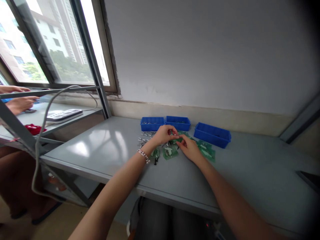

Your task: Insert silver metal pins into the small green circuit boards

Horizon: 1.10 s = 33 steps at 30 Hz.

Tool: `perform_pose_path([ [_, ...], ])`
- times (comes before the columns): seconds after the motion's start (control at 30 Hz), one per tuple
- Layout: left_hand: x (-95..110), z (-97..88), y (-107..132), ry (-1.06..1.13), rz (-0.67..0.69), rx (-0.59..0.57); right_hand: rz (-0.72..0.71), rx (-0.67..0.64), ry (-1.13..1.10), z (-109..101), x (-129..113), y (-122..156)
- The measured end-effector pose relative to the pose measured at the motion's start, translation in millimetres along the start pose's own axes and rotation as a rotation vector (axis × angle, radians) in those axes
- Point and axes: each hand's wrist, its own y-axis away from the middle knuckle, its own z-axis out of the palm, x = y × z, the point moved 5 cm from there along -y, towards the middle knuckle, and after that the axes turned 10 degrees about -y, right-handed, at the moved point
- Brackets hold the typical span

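My left hand point(164, 134) and my right hand point(189, 147) meet above the table with their fingertips pinched close together. Whatever is between the fingers is too small to make out. Below and around them lie small green plastic bags; one bag point(170, 153) sits just under my hands with small parts in it, and another bag point(207, 151) lies right of my right hand. Beside my left wrist is a loose pile of long silver pins or screws point(143, 141), partly hidden. A few black screws point(156, 161) are nearer to me.
Blue bins stand along the wall: a left bin point(153, 127) with small metal parts, a middle bin point(178, 126) and a right bin point(212, 135). Left, past a metal frame point(93, 56) with a hanging cable point(37, 156), another person's hands point(21, 104) are near a white power strip point(65, 115).
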Motion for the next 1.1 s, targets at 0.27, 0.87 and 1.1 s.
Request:
perform_pose_path([
  [0.27, -25, -29.4, -5, 0.026, -0.116, 0.281, 0.007, -0.011, -0.010, -1, 0, 0],
  [0.87, -143, -90.4, 38, -0.129, -0.603, 0.881, 0.043, -0.032, -0.009, 1, 0, 0],
  [1.1, -134, -83.6, 34, -0.165, -0.623, 0.781, 0.044, -0.030, 0.003, 0, -2, 0],
])
